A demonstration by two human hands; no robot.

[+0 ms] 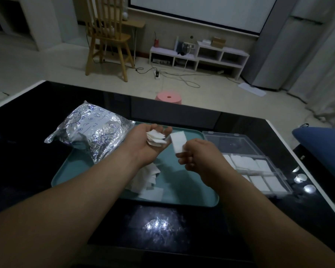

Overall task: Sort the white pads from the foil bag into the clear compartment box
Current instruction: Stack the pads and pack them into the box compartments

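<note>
My left hand (145, 146) is palm up above the teal tray (182, 196) and holds a small stack of white pads (155, 139). My right hand (197, 153) pinches a single white pad (178, 141) upright, just right of the stack. A loose pile of pads (147, 182) lies on the tray under my left forearm. The crinkled foil bag (91, 130) lies at the tray's far-left corner. The clear compartment box (259, 171) sits open to the right of the tray, with white pads in its near compartments and its lid (228, 144) folded back.
The tray rests on a glossy black table (27, 151) with a white edge at the right. A blue cushion (323, 149) lies at the far right. Beyond the table stand a pink stool (168, 97), a wooden chair (108, 39) and a low white shelf (199, 55).
</note>
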